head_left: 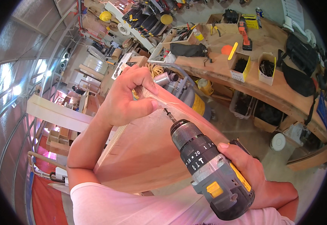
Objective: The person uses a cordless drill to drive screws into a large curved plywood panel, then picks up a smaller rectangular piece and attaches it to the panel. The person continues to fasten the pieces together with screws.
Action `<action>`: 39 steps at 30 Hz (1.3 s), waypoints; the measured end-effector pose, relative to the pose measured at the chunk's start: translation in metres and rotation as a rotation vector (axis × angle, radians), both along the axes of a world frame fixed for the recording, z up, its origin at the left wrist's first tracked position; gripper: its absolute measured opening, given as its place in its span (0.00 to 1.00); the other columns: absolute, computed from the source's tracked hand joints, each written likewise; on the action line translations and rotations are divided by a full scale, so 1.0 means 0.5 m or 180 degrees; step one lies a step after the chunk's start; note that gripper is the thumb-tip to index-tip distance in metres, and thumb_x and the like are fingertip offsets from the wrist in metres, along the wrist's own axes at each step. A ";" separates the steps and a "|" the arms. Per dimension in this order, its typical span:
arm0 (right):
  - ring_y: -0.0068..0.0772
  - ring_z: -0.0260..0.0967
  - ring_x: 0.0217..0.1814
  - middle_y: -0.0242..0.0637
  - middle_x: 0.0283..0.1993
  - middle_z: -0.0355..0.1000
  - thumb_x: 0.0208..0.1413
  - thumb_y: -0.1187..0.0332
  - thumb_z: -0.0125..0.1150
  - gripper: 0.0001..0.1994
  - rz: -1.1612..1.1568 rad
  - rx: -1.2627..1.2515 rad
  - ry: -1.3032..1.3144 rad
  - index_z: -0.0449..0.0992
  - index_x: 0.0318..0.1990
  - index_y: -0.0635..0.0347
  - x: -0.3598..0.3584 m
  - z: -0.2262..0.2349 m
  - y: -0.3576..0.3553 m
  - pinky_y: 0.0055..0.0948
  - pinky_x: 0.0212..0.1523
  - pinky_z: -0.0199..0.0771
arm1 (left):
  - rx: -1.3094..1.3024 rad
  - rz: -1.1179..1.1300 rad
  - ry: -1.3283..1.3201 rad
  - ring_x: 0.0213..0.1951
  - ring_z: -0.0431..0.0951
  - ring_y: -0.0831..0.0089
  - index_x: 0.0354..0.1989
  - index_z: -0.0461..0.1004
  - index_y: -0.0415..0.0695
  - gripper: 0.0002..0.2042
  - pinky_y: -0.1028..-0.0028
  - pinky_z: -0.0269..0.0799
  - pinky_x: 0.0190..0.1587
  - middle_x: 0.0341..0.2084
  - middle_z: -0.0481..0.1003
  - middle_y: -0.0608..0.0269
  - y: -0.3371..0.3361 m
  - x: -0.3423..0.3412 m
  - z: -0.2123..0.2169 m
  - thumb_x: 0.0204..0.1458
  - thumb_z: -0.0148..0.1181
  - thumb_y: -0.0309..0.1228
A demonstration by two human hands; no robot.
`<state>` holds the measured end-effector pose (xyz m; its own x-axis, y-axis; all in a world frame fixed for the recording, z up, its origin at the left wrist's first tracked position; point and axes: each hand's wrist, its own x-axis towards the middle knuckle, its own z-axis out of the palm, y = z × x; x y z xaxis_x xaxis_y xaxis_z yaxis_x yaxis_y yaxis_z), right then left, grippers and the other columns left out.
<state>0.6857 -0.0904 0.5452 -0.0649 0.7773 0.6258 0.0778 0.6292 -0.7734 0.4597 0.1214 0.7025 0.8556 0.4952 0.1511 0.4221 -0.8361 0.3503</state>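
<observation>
A pale wooden panel (141,150) with raised edge strips stands in front of my body. At its far corner my left hand (129,97) is closed over the wood, thumb and index finger on either side of the edge. My right hand (244,168) grips a black, grey and yellow cordless drill (208,161) that points up and to the left. From its chuck a driver bit (169,114) reaches close to my left thumb, near the panel's edge strip (189,108). Whether a screw sits at the tip is too small to tell.
On the right, a long workbench (208,65) carries an orange drill (243,33), pliers (214,28) and two boxes of dark screws (266,69). Behind the panel stands a grey and yellow machine (193,97). A white bucket (278,141) is on the floor. A curved white board (58,114) lies left.
</observation>
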 end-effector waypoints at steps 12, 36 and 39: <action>0.38 0.78 0.38 0.46 0.43 0.77 0.48 0.70 0.76 0.40 -0.0048 0.0024 -0.0094 0.59 0.66 0.64 -0.001 0.002 0.006 0.31 0.38 0.76 | -0.0290 0.0313 0.0149 0.36 0.66 0.73 0.30 0.72 0.43 0.14 0.72 0.57 0.46 0.30 0.72 0.67 -0.008 0.001 0.006 0.39 0.65 0.38; 0.46 0.79 0.38 0.46 0.43 0.78 0.43 0.66 0.76 0.40 0.0101 0.0386 0.0013 0.62 0.65 0.66 -0.001 -0.039 0.048 0.37 0.33 0.77 | -0.0711 0.0103 -0.0561 0.48 0.69 0.66 0.40 0.75 0.39 0.35 0.64 0.58 0.57 0.43 0.73 0.54 0.001 -0.007 -0.015 0.57 0.49 0.66; 0.45 0.79 0.37 0.45 0.43 0.78 0.43 0.66 0.76 0.40 0.0028 0.0423 0.0059 0.63 0.64 0.66 -0.004 -0.041 0.050 0.37 0.33 0.76 | -0.0892 0.0012 -0.1181 0.52 0.67 0.65 0.47 0.72 0.39 0.40 0.64 0.57 0.57 0.50 0.70 0.53 0.021 -0.024 -0.036 0.56 0.45 0.71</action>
